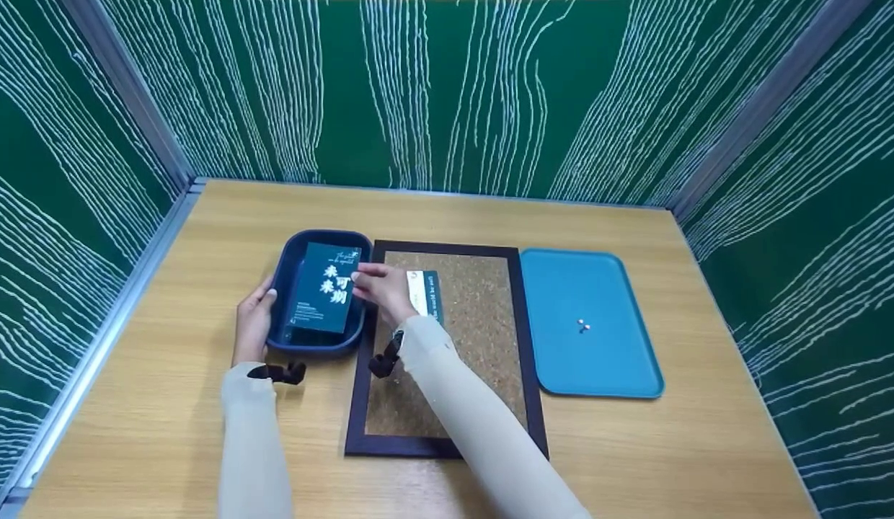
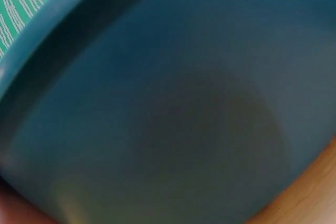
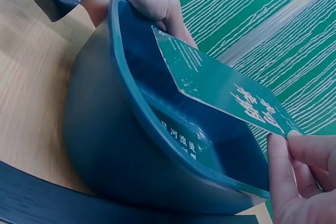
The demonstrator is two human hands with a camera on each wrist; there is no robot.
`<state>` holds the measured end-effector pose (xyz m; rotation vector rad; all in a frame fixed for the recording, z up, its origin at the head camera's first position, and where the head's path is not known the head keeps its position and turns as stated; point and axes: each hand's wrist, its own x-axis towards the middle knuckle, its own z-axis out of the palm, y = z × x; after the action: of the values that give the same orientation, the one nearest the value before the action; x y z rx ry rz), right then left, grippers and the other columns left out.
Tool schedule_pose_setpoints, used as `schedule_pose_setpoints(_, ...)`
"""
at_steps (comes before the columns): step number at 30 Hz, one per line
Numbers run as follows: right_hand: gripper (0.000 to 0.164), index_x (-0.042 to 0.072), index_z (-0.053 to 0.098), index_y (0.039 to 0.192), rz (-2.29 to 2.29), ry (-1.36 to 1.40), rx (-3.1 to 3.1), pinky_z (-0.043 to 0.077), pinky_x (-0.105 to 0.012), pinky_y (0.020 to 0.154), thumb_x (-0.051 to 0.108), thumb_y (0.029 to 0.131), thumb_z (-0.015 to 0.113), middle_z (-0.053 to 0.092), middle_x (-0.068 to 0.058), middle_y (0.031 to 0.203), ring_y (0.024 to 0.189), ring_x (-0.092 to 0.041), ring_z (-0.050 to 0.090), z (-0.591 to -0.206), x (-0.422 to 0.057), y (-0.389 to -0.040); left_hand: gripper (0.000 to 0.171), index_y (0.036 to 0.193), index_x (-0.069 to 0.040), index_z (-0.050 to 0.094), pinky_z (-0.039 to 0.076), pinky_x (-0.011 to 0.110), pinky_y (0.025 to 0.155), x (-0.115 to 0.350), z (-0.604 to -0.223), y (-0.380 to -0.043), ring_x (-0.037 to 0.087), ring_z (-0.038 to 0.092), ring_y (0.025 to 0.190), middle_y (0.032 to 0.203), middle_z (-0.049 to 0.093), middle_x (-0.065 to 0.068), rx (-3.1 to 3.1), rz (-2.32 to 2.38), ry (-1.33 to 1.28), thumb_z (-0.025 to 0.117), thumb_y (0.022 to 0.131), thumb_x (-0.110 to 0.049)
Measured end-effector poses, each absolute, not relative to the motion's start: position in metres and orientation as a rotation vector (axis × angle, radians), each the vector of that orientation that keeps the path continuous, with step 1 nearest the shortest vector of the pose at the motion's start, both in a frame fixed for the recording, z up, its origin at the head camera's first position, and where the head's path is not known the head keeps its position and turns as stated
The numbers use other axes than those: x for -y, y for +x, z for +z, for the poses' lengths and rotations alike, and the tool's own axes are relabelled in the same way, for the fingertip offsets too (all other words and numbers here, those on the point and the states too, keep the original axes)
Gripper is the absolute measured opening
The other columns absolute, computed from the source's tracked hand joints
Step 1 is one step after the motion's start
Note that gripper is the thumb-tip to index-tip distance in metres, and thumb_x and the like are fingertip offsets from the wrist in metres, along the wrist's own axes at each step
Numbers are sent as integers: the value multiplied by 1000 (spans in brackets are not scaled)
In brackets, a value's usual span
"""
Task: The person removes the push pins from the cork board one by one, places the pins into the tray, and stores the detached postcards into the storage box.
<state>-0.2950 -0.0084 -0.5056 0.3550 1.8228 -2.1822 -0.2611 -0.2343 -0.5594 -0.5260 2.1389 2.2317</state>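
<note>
My left hand grips the left rim of a deep blue plastic basin, whose wall fills the left wrist view. A dark green card with white Chinese characters is pinched by one edge between the thumb and fingertips of my right hand. It slants over the basin's opening, its far end beside the left hand in the right wrist view. Below it, a second green card with white lettering lies inside the basin.
A dark-framed cork board stands against the basin's right side. On it lies a green-and-white card, partly hidden by my right hand. Further right is a blue tray with a few tiny pins. Green panels enclose the table.
</note>
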Motion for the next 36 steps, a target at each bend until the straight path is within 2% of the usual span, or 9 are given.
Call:
schedule_pose_setpoints(13,26,2,70,111,-2183,358,-1836,59,-25,72,2,85,70,71,-12,99,77,-15,70,-505,9,-295,44,149,-16,36,14,32,122,233,-560,-262,13,14,149,159,23,-3,-2154,2271,-494,37,105,-16)
schedule_pose_setpoints(29,26,1,70,111,-2212,379,-1815,60,-25,72,2,85,70,71,-13,101,78,-17,71,-506,12,-294,44,149,-23,35,13,35,123,234,-556,-261,13,12,149,159,21,-7,-2125,2230,-527,35,105,-21)
schedule_pose_setpoints(36,24,-1,70,109,-2232,356,-1820,60,-25,72,1,85,70,71,-14,98,78,-16,70,-507,12,-293,44,148,-15,37,14,31,122,233,-558,-259,14,14,149,159,23,-1,-2122,2304,-513,39,104,-15)
